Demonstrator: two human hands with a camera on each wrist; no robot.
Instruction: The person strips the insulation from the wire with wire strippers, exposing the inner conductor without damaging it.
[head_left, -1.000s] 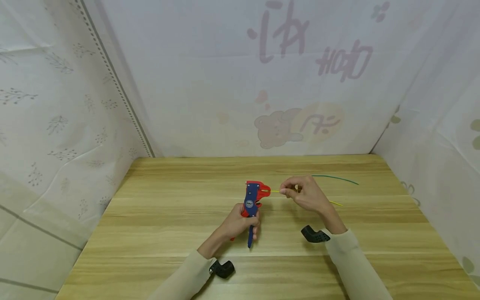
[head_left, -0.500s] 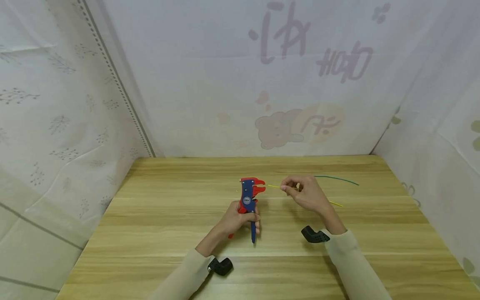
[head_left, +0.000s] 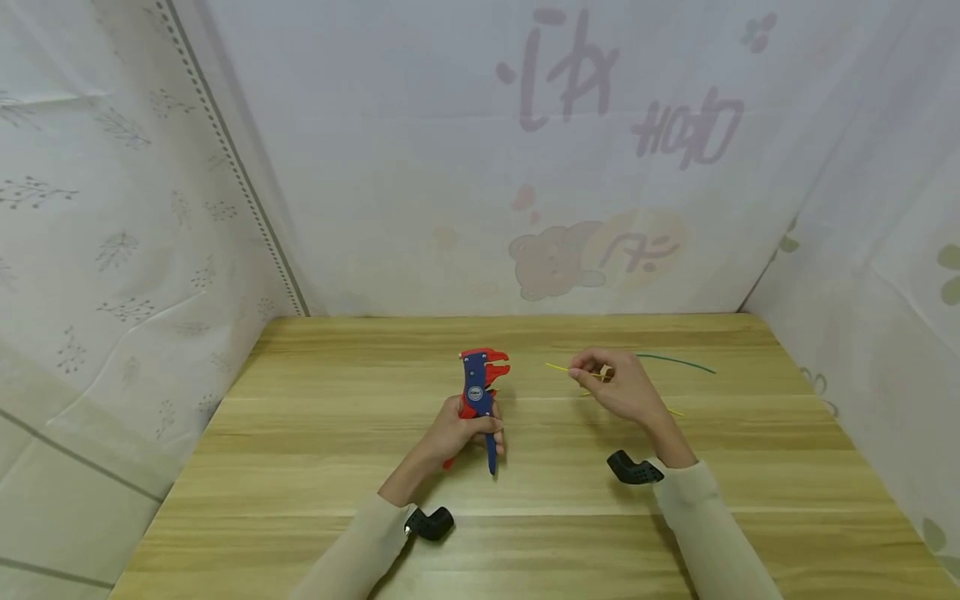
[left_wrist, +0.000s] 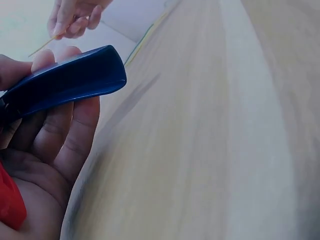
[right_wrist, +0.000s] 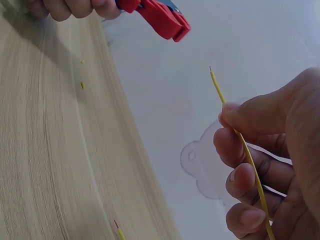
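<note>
My left hand (head_left: pixel 450 437) grips a red and blue wire stripper (head_left: pixel 476 379), its head up and its jaws facing right, apart, with nothing visible between them. In the left wrist view its blue handle (left_wrist: pixel 70 80) lies across the fingers. Right of the tool, my right hand (head_left: pixel 618 387) pinches a thin yellow wire (right_wrist: pixel 217 87) between thumb and forefinger. A short bare metal end shows at the wire's tip, pointing toward the stripper but apart from it. The rest of this wire runs back along the curled fingers.
On the wooden table (head_left: pixel 337 467), a green wire (head_left: pixel 678 362) lies behind the right hand. Another yellow wire (right_wrist: pixel 120 233), bare at its tip, lies partly hidden beneath that hand. Small yellow bits (right_wrist: pixel 83 85) sit on the tabletop. Patterned white cloth (head_left: pixel 412 167) encloses the back and sides.
One second ago the yellow wire's end was in the stripper's jaws. The stripper has since moved left, away from the wire, and its jaws have parted. The right hand has shifted slightly right.
</note>
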